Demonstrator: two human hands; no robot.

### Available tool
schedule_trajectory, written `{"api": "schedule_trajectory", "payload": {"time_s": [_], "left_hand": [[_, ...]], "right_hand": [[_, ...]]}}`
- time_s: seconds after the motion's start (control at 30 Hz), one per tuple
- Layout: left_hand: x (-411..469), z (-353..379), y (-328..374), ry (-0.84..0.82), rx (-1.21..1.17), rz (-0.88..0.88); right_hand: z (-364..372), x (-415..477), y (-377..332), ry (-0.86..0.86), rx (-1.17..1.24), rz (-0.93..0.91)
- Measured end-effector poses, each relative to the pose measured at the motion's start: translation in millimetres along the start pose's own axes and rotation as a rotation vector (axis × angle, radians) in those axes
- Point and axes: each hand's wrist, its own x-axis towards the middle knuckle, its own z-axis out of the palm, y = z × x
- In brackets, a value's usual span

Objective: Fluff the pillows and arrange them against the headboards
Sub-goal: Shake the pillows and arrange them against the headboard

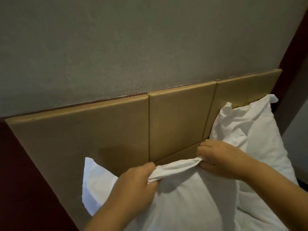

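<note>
A white pillow [180, 202] stands in front of me, its top edge bunched into a ridge. My left hand [135, 182] pinches the left end of that ridge. At the right end, my right hand [218, 157] grips the same bunched fabric. A second white pillow [246, 130] leans upright against the tan padded headboard [93, 135] at the right, behind my right hand. The near pillow's left corner sticks up in front of the headboard; whether it touches the headboard I cannot tell.
The headboard is made of tan panels with seams between them. A grey wall [133, 47] rises above it. Dark red wall surface [25, 180] runs along the left side, and a dark red strip stands at the far right.
</note>
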Motion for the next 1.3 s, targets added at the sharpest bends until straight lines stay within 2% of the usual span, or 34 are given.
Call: {"api": "schedule_trajectory", "payload": {"time_s": [0.07,0.13,0.27,0.43,0.53,0.67,0.73,0.83,0.9,0.93,1.03,1.1,1.2,1.3], "left_hand": [[5.8,-17.9,-10.3,-0.042,0.073,0.048],[12.6,-33.6,-17.0,0.002,0.147,0.084],[35.4,-60.7,-33.0,0.279,0.287,0.095],[47.0,-84.1,-44.7,0.453,0.366,0.102],[37.6,-78.7,-52.4,0.408,0.512,0.136],[31.9,-69.1,-77.8,0.226,0.856,0.144],[32.2,-71.9,-83.2,0.249,0.879,0.105],[28.8,-79.5,-81.0,0.361,0.793,0.042],[22.0,-79.4,-76.9,0.401,0.753,0.071],[18.1,-78.1,-74.0,0.373,0.783,0.064],[15.9,-71.3,-74.0,0.041,0.849,-0.088],[23.5,-72.1,-77.3,-0.036,0.866,-0.135],[25.1,-76.6,-79.9,0.066,0.876,-0.143],[8.6,-77.2,-76.2,0.198,0.769,-0.146]], "right_hand": [[-10.0,10.4,5.1,-0.06,-0.002,0.022],[-15.7,25.3,6.3,-0.077,-0.049,0.01],[-9.7,63.5,5.6,-0.001,-0.063,0.032],[16.2,95.8,13.7,0.065,0.058,0.172],[24.3,107.9,11.4,0.069,0.038,0.213],[16.5,121.8,18.4,0.025,0.045,0.28],[8.8,124.0,21.2,0.047,0.003,0.314],[1.5,120.6,18.5,0.237,0.028,0.41],[0.8,117.1,12.9,0.292,0.012,0.418],[1.5,114.9,10.6,0.304,0.005,0.407],[2.2,106.6,1.5,0.322,0.021,0.425],[1.4,100.2,-10.2,0.332,0.032,0.429],[-4.6,90.5,-37.0,0.346,0.041,0.374],[-16.0,74.7,-65.7,0.335,0.061,0.314]]}}
